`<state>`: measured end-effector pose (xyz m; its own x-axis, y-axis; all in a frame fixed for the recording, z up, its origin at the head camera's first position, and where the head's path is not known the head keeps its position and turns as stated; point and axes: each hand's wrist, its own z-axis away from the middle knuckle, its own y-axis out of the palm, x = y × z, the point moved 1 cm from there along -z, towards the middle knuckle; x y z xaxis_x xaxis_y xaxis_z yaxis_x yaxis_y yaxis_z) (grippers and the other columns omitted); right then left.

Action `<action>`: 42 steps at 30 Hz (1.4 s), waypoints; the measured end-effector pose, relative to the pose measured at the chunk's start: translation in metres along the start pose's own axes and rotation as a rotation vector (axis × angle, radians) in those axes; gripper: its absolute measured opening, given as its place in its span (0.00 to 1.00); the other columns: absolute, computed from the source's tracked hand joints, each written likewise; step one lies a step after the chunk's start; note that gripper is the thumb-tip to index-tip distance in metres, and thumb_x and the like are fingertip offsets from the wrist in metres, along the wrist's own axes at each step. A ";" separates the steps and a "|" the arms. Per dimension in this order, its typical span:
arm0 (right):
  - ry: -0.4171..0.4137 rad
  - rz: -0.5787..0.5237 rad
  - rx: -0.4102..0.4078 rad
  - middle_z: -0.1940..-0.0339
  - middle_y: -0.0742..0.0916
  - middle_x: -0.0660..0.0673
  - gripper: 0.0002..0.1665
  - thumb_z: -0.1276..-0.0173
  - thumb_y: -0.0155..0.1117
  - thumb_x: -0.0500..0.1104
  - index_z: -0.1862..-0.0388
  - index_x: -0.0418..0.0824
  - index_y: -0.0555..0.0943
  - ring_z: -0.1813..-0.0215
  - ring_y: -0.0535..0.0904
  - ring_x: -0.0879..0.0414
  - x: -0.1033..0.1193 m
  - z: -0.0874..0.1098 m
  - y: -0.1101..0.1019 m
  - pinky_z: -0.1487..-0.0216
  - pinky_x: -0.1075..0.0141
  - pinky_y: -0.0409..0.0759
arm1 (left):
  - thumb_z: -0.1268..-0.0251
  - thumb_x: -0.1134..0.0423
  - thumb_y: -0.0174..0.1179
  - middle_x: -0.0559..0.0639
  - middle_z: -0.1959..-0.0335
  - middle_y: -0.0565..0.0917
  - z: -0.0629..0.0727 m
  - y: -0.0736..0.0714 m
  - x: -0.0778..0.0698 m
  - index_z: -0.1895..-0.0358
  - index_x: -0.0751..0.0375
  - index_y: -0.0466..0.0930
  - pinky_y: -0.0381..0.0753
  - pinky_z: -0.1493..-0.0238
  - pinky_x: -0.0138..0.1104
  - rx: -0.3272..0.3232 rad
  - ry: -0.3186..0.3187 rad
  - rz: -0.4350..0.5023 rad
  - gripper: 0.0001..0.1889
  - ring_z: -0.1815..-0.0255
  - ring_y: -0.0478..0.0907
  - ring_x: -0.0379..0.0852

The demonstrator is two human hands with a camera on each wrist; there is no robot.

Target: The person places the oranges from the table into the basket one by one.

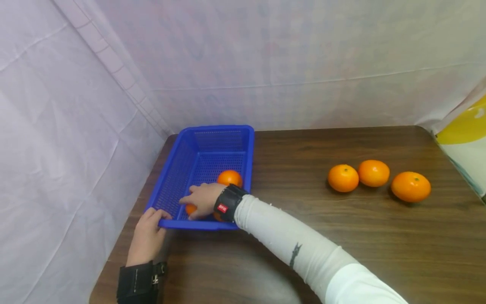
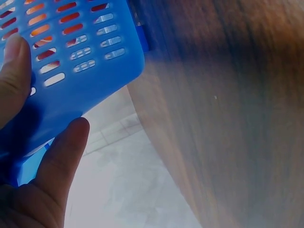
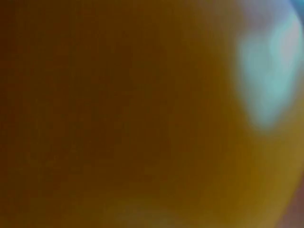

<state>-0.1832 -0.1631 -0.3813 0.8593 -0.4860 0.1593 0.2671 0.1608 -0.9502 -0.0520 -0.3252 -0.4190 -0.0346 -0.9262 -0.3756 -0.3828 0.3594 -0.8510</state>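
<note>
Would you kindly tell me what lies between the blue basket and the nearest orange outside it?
The head view shows only bare brown wood-grain tabletop between the blue basket and that orange.

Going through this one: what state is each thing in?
Blue basket: open-topped, partly filled with oranges
Left hand: gripping the basket's near-left corner
Right hand: reaching into the basket over an orange, grip unclear
Three oranges on the table, left, middle, right: seemingly whole, unheld
</note>
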 end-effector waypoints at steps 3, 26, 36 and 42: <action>-0.005 0.023 -0.023 0.24 0.72 0.49 0.40 0.32 0.57 0.71 0.23 0.68 0.63 0.28 0.73 0.49 0.000 0.000 0.000 0.33 0.52 0.75 | 0.49 0.83 0.62 0.54 0.68 0.77 0.000 0.000 0.001 0.67 0.62 0.80 0.79 0.58 0.52 -0.013 0.019 0.002 0.13 0.62 0.78 0.54; -0.063 0.064 -0.144 0.28 0.76 0.50 0.39 0.30 0.58 0.68 0.23 0.61 0.65 0.33 0.75 0.54 0.004 0.022 -0.030 0.32 0.58 0.75 | 0.54 0.82 0.66 0.52 0.67 0.75 -0.001 -0.004 0.000 0.66 0.60 0.80 0.81 0.60 0.49 0.031 0.038 -0.016 0.14 0.64 0.78 0.50; -0.076 0.050 -0.182 0.28 0.76 0.48 0.38 0.29 0.58 0.67 0.23 0.60 0.66 0.34 0.77 0.52 -0.004 0.032 -0.039 0.33 0.56 0.76 | 0.54 0.82 0.66 0.52 0.66 0.75 0.000 -0.005 0.001 0.65 0.61 0.80 0.81 0.60 0.51 0.039 0.042 -0.005 0.14 0.63 0.79 0.52; -0.069 0.019 -0.181 0.28 0.76 0.47 0.37 0.29 0.58 0.65 0.23 0.59 0.67 0.34 0.77 0.52 -0.011 0.046 -0.043 0.32 0.57 0.75 | 0.55 0.82 0.65 0.52 0.66 0.75 0.000 -0.005 0.001 0.65 0.61 0.80 0.81 0.59 0.52 0.047 0.045 -0.005 0.15 0.63 0.79 0.52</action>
<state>-0.1841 -0.1255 -0.3302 0.8929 -0.4234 0.1531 0.1732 0.0092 -0.9848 -0.0501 -0.3281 -0.4151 -0.0747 -0.9319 -0.3550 -0.3398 0.3585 -0.8695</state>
